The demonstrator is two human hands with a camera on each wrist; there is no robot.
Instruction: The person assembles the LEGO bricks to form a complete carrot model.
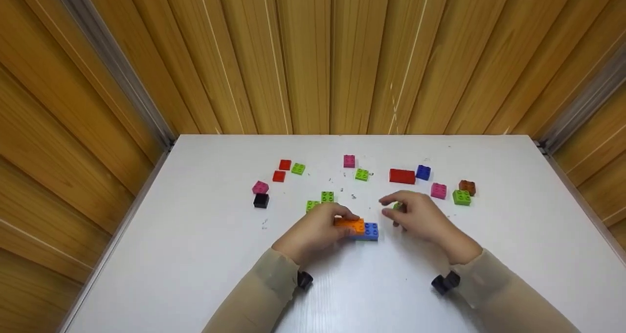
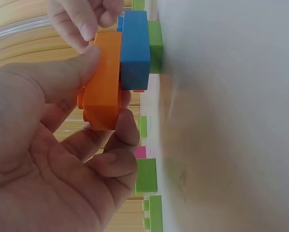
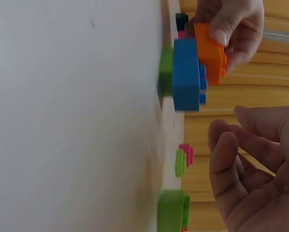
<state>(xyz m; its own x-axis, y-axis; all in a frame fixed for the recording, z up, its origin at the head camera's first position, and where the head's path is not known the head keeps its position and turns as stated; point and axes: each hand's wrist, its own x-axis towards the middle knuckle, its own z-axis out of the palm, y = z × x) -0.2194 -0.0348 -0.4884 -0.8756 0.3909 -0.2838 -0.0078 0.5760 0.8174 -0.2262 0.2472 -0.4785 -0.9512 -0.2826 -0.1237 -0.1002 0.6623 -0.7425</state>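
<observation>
My left hand (image 1: 315, 229) grips an orange brick (image 1: 359, 226) between thumb and fingers. That brick sits stepped on top of a blue brick (image 1: 372, 232), overlapping one end and leaving studs bare at the other. Below the blue one, a green brick (image 2: 155, 47) forms the bottom layer, close to the table. To the right of this stack hovers my right hand (image 1: 415, 214), thumb and fingers loosely bent and apart, holding nothing. Partly hidden behind its fingers lies another green brick (image 1: 397, 206).
Two green bricks, one of them (image 1: 327, 196) further back, lie just beyond the left hand. A black brick (image 1: 261, 200) and a pink one (image 1: 260, 187) are at the left. Along the back stand a long red brick (image 1: 402, 176) and a dark blue brick (image 1: 423, 172). A brown brick (image 1: 467, 187) lies right.
</observation>
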